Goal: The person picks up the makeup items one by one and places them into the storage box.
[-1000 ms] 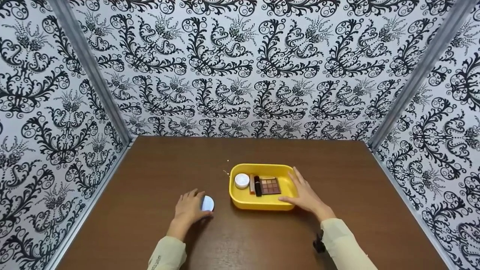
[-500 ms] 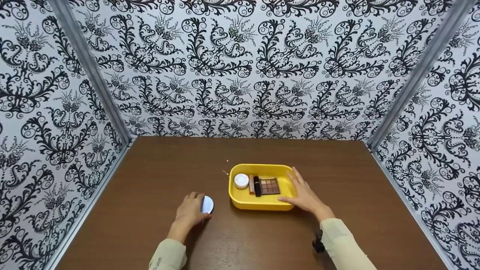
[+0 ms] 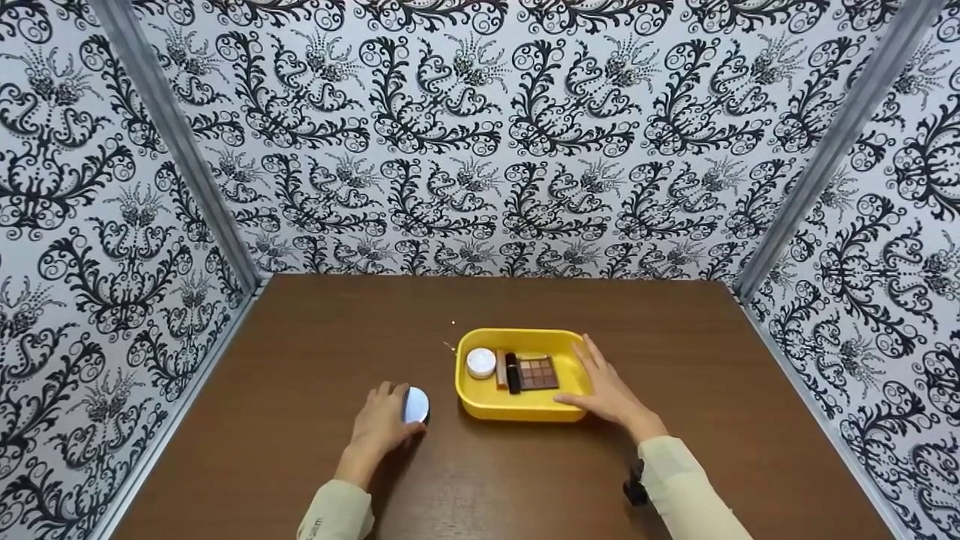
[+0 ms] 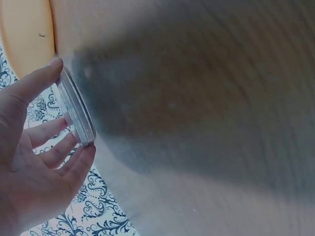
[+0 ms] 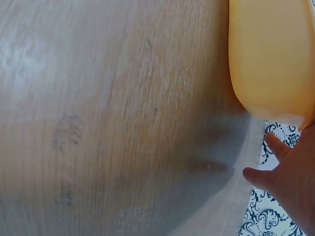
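In the head view my left hand (image 3: 381, 424) holds a thin round compact (image 3: 415, 406) by its edge, left of the yellow tub. The left wrist view shows the thumb at one end of the compact (image 4: 75, 108) and fingertips at the other, its rim clear and layered. My right hand (image 3: 611, 390) touches the right end of the yellow tub (image 3: 517, 412) with fingers spread and fairly straight. Inside the tub lie a white round jar (image 3: 481, 363), a slim orange-brown tube (image 3: 501, 370), a black lipstick-like tube (image 3: 513, 373) and an eyeshadow palette (image 3: 538, 373).
Everything stands on a brown wooden table (image 3: 337, 322). Patterned black-and-white walls (image 3: 480, 150) with grey corner posts (image 3: 176, 142) enclose it at the back and sides. A small black object (image 3: 635, 487) sits by the right sleeve.
My left hand stays on the compact, its fingers drawing slightly closer around it. The right hand keeps its place at the tub, and the things in the tub have stayed put.
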A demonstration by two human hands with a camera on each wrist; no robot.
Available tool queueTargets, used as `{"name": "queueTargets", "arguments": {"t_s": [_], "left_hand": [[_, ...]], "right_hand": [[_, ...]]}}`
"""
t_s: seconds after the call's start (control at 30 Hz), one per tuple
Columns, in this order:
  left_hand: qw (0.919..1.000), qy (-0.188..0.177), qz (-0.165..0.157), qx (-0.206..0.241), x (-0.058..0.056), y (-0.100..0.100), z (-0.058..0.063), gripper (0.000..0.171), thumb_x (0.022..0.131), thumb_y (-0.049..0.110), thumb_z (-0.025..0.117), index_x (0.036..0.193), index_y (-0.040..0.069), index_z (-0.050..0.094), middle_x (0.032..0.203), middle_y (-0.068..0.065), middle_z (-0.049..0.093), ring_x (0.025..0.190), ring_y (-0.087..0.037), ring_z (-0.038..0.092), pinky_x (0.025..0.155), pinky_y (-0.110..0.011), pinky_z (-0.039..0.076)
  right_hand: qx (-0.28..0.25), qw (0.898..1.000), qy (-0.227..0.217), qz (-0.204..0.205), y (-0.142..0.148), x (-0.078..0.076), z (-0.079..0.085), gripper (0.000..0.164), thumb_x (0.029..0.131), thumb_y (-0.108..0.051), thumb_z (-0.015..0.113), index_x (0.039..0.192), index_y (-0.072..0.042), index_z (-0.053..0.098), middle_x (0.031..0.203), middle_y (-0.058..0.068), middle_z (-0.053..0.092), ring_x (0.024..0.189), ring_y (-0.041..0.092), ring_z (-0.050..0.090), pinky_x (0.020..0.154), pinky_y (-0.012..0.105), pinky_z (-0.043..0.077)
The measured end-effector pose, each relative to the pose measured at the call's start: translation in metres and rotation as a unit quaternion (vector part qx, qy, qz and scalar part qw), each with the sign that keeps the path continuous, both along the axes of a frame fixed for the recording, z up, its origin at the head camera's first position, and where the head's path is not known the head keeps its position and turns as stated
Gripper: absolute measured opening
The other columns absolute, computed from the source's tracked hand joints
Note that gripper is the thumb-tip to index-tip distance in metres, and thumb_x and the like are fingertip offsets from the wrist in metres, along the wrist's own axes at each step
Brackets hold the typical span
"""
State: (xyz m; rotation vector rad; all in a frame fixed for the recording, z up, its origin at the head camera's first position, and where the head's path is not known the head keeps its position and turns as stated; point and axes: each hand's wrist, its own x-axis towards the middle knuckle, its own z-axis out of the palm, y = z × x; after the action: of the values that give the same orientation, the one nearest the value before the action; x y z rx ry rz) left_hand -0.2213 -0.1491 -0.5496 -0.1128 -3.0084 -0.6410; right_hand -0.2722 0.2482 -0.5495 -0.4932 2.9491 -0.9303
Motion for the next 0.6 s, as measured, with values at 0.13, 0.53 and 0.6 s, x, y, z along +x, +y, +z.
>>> {"name": "queueTargets", "arguments": {"t_s": [0.13,0.53,0.6], "left_hand": [[0.9998,0.022,-0.001,0.002,-0.002,0.001,0.008,0.076,0.073,0.033,0.088,0.136,0.003,0.058,0.129,-0.021,0.058,0.119,-0.041,0.055,0.095,-0.055,0.053],[0.9984,0.054,-0.004,0.013,-0.004,0.014,0.036,0.074,0.076,0.033,0.086,0.138,0.004,0.056,0.132,-0.019,0.058,0.121,-0.038,0.055,0.098,-0.054,0.052],[0.9983,0.056,-0.007,0.016,-0.004,0.017,0.041,0.075,0.076,0.033,0.086,0.139,0.005,0.056,0.133,-0.019,0.057,0.122,-0.038,0.055,0.099,-0.054,0.052]], "right_hand": [[-0.001,1.0,0.0,-0.005,0.0,-0.002,0.0,0.107,0.079,-0.059,0.074,0.16,-0.013,0.022,0.169,0.014,0.004,0.146,0.052,0.026,0.115,0.068,0.028],[-0.003,1.0,-0.001,-0.006,-0.001,0.0,0.002,0.107,0.08,-0.06,0.074,0.16,-0.013,0.021,0.169,0.015,0.004,0.147,0.052,0.025,0.115,0.069,0.027],[0.0,1.0,0.001,-0.006,-0.002,0.0,0.002,0.107,0.08,-0.06,0.074,0.16,-0.013,0.021,0.169,0.015,0.004,0.147,0.052,0.025,0.115,0.07,0.026]]}}
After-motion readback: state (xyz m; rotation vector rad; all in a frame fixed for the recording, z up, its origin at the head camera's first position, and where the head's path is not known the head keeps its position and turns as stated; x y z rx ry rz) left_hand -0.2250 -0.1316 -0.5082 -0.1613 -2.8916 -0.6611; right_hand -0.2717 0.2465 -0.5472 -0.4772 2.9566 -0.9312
